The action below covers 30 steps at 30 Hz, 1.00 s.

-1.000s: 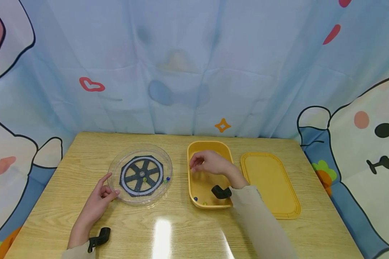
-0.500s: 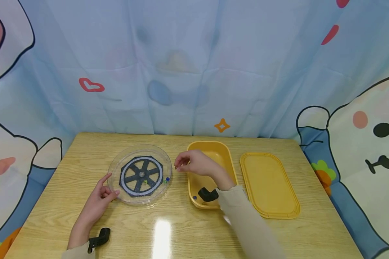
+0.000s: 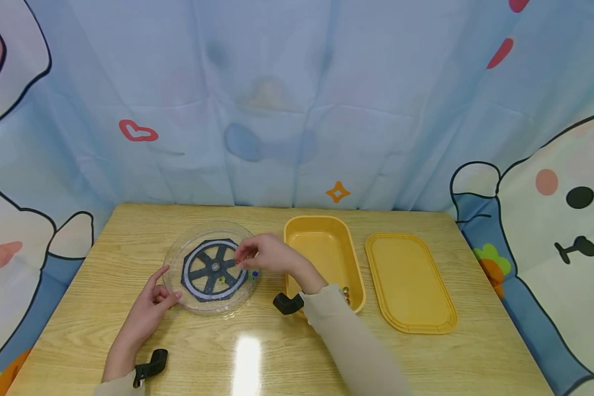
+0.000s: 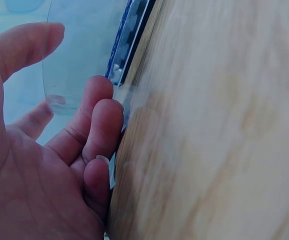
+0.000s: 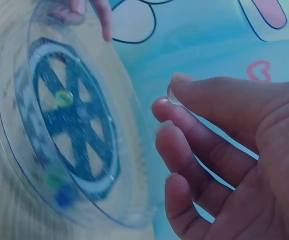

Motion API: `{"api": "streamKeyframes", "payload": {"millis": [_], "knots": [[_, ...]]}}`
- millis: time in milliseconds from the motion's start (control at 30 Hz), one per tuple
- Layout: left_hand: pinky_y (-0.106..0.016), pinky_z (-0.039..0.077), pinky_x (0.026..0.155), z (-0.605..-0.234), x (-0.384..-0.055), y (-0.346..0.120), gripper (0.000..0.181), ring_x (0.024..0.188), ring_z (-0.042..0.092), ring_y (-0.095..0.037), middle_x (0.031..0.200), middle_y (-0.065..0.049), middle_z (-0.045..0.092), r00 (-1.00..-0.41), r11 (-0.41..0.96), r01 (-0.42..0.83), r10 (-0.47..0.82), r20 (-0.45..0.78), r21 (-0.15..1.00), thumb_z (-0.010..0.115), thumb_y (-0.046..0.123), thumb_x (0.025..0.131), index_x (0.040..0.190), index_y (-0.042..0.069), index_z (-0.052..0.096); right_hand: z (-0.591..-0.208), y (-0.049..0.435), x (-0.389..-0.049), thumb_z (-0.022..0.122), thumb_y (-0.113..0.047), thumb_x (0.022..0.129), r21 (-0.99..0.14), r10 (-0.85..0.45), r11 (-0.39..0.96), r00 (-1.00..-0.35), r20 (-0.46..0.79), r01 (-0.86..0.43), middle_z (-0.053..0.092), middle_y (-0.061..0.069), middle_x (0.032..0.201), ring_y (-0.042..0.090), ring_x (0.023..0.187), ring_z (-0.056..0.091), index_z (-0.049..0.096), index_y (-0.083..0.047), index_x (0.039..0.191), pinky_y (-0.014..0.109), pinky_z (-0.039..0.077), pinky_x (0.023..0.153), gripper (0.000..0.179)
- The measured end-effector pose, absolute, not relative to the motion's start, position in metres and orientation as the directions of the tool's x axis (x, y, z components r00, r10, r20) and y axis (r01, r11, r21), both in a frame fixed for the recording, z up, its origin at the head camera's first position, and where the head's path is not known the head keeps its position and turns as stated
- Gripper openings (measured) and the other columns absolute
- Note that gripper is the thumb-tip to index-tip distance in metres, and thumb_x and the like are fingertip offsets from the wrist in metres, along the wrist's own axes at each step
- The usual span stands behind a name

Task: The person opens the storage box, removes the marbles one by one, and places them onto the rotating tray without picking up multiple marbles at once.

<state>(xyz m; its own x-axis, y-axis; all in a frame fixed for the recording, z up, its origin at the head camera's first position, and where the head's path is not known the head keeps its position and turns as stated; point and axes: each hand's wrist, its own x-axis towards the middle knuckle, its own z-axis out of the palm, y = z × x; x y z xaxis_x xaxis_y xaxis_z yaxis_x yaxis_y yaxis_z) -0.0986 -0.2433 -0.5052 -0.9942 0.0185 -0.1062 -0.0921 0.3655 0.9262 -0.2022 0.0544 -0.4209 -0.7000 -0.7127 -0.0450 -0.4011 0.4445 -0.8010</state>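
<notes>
My left hand (image 3: 150,302) holds the near left edge of a round clear plastic dish (image 3: 175,247), thumb and index finger at its rim. The other fingers curl low beside the dish in the left wrist view. Inside the dish is a dark octagonal piece with a spoked wheel pattern (image 3: 209,283). A yellow-green marble (image 5: 64,97), a green marble (image 5: 55,177) and a blue marble (image 3: 255,274) lie in it. Over the dish's right side, my right hand (image 3: 269,253) pinches a small glass marble (image 5: 173,96) between thumb and index finger, mostly hidden by the fingertips.
A yellow plastic box (image 3: 322,242) stands right of the dish, under my right forearm, with several marbles (image 3: 346,291) in its near right corner. A flat yellow lid (image 3: 411,280) lies farther right. A printed curtain (image 3: 277,110) hangs behind the wooden table (image 3: 198,352).
My right hand has moved left from inside the yellow box to over the clear dish, carrying a marble. The box has tilted or shifted slightly; its marbles now show at the near right. Left hand unmoved.
</notes>
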Motion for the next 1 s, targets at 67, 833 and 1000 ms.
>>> {"api": "streamKeyframes", "payload": {"millis": [67, 833, 1000], "knots": [[-0.026, 0.037, 0.067, -0.506, -0.098, -0.244, 0.073, 0.07, 0.045, -0.012, 0.081, -0.006, 0.053, -0.994, 0.365, -0.092, 0.015, -0.105, 0.927, 0.065, 0.017, 0.098, 0.157, 0.008, 0.023, -0.424, 0.047, -0.202, 0.073, -0.007, 0.091, -0.791, -0.716, 0.45, -0.697, -0.042, -0.415, 0.069, -0.005, 0.089, 0.009, 0.078, 0.061, 0.073, -0.008, 0.1, 0.024, 0.05, 0.072, 0.009], [-0.026, 0.036, 0.068, -0.507, -0.098, -0.243, 0.072, 0.069, 0.045, -0.012, 0.081, -0.005, 0.053, -0.995, 0.372, -0.086, 0.015, -0.098, 0.924, 0.066, 0.02, 0.098, 0.156, 0.009, 0.024, -0.429, 0.029, -0.199, 0.074, -0.012, 0.091, -0.76, -0.695, 0.509, -0.714, -0.086, -0.404, 0.066, -0.008, 0.085, 0.009, 0.076, 0.06, 0.072, -0.005, 0.103, 0.024, 0.049, 0.069, 0.014], [-0.026, 0.036, 0.069, -0.508, -0.099, -0.244, 0.072, 0.07, 0.045, -0.012, 0.081, -0.004, 0.053, -0.995, 0.37, -0.084, 0.018, -0.097, 0.925, 0.066, 0.02, 0.099, 0.157, 0.01, 0.024, -0.427, 0.034, -0.203, 0.074, -0.012, 0.092, -0.766, -0.691, 0.509, -0.717, -0.091, -0.393, 0.066, -0.008, 0.089, 0.008, 0.078, 0.06, 0.072, -0.005, 0.106, 0.024, 0.049, 0.07, 0.016]]}}
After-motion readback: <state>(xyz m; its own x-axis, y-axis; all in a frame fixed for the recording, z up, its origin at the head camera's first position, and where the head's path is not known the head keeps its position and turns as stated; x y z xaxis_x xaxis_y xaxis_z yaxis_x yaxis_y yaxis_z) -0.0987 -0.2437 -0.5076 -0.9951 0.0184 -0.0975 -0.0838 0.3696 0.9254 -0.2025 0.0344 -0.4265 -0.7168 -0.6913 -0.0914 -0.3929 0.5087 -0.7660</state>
